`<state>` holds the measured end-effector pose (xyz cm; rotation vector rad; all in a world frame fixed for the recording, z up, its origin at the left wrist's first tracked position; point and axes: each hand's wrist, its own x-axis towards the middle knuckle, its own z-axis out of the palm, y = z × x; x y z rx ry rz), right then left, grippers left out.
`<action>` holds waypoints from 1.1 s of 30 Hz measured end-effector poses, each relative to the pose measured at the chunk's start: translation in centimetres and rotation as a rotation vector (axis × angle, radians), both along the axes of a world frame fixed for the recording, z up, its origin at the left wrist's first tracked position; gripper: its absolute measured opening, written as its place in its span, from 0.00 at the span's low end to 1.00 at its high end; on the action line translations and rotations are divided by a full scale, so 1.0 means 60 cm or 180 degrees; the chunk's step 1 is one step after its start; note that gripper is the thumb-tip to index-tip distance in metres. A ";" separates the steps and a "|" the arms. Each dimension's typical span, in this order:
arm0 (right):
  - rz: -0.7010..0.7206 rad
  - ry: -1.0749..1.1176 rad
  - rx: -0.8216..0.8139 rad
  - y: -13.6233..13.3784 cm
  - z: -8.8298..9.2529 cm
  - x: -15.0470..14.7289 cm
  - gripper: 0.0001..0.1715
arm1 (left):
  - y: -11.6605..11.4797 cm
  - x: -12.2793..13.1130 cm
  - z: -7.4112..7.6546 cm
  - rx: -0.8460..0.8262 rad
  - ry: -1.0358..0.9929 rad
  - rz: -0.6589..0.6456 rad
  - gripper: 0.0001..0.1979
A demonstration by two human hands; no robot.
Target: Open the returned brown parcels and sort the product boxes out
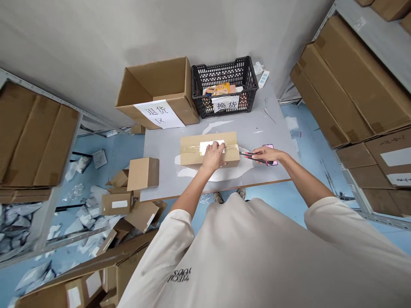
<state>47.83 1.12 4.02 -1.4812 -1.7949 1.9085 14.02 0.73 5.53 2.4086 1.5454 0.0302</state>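
Observation:
A sealed brown cardboard box (189, 150) lies on the grey table (163, 145), with clear tape along its top and a white label (203, 147). My left hand (214, 156) rests on the box top with its fingers spread over the label. At the box's right end, my right hand (265, 155) is closed around a slim black tool that looks like scissors (261, 161). Its tip points at the taped end of the box; whether it touches is too small to tell. Partly under my right hand lies a phone with a pink screen (275, 161).
Behind the box stand an open carton (189, 100) with a paper sign and a black plastic crate (199, 102) holding small packets. A small carton (138, 174) sits at the table's left edge. Shelves with large cartons (362, 81) flank both sides. Discarded boxes (117, 203) litter the floor at left.

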 end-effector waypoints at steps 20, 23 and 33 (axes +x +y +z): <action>-0.0272 -0.1061 0.2019 -0.060 0.030 -0.046 0.28 | 0.071 -0.017 -0.016 -0.0129 -0.0182 -0.0035 0.39; -0.0138 -0.1497 0.2304 -0.062 0.028 -0.056 0.27 | 0.088 -0.021 -0.017 -0.0268 -0.0151 -0.0072 0.44; -0.0169 -0.1648 0.2323 -0.059 0.024 -0.065 0.27 | 0.089 -0.017 -0.005 0.0043 -0.0076 -0.0100 0.35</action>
